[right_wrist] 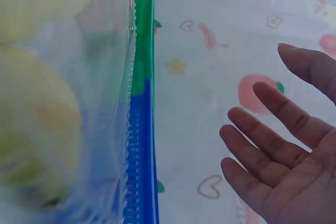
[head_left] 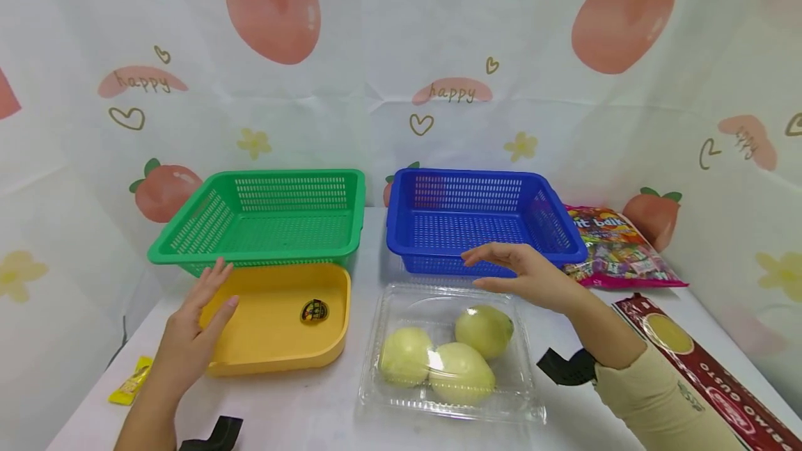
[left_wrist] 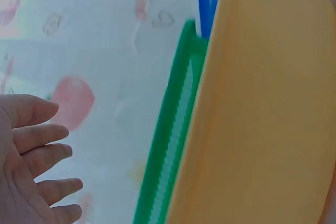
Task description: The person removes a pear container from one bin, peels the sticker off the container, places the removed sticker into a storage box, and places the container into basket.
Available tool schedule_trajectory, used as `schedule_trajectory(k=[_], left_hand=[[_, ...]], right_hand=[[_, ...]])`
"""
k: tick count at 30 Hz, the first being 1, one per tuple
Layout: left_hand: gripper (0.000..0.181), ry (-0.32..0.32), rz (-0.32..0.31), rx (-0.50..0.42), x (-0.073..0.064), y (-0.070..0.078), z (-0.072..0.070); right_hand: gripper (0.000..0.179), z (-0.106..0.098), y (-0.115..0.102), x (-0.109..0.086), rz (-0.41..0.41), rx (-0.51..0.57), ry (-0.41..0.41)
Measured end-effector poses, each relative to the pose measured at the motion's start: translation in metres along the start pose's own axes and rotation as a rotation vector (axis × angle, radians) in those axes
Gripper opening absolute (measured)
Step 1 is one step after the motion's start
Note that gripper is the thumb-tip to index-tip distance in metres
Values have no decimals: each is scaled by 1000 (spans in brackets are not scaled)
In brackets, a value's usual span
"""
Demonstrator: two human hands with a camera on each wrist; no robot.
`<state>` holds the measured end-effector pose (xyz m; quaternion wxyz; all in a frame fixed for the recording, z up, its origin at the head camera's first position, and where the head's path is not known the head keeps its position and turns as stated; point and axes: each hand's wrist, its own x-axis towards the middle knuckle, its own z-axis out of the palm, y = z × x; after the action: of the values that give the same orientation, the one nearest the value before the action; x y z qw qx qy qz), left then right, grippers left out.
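My left hand [head_left: 195,326] hovers by the left side of a yellow tub [head_left: 269,360], its fingers spread and holding nothing. Inside the tub shows a small black round label [head_left: 315,311]. Over the back right of a clear plastic clamshell box [head_left: 395,406] is my right hand [head_left: 526,273], near the front rim of a blue basket [head_left: 476,218]; it too holds nothing. Several pale yellow-green round fruits [head_left: 461,373] lie inside the lidded box. Both wrist views show the left palm [left_wrist: 31,166] and the right palm [right_wrist: 294,166] bare, fingers apart.
A green basket [head_left: 288,225] stands behind the yellow tub. To the right lie a colourful candy bag [head_left: 620,249] and a long dark red packet [head_left: 708,374]. A small yellow packet [head_left: 131,381] is at the far left. A printed white cloth [head_left: 388,33] hangs behind.
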<state>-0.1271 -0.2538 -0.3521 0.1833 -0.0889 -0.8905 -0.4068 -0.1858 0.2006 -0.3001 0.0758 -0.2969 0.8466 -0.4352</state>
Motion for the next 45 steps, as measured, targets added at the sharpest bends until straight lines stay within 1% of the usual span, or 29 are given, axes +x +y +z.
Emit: schedule_trajectory(k=[2,5,9,12,17,20,22,25,28,31,35,36,38,41,45], left_hand=[[53,-3,33,6,-1,7,3],[54,-13,88,11,-3,17,7],[53,-52,139,19,-5,29,14],[53,-113,148,34,-5,36,21],[52,-225,148,5,-5,47,40],[52,-240,179,-11,-8,52,52],[53,-243,203,-22,-10,54,60],[55,-255,222,-47,-13,57,71],[59,-286,212,-102,-16,60,82],[60,-295,204,-155,-19,63,93],[57,-294,228,-188,-23,66,106],[57,-300,239,-197,-24,67,110],[57,-325,242,-216,-26,69,116],[58,-360,227,-246,-31,70,123],[58,-371,204,-273,-35,70,130]], right_hand=[[24,-1,5,-12,-5,25,32],[26,0,11,-30,2,31,67],[31,6,18,-50,33,41,101],[37,12,22,-61,43,23,134],[49,26,27,-77,39,25,166],[59,34,30,-87,34,17,173],[65,40,33,-92,11,17,175],[75,46,36,-99,-25,29,162],[84,52,41,-104,-78,74,150],[88,58,46,-107,-110,108,149],[90,65,51,-110,-103,131,170],[90,67,52,-110,-101,136,175],[90,69,53,-111,-95,156,184],[91,73,54,-112,-100,175,189],[92,77,57,-111,-109,184,193]])
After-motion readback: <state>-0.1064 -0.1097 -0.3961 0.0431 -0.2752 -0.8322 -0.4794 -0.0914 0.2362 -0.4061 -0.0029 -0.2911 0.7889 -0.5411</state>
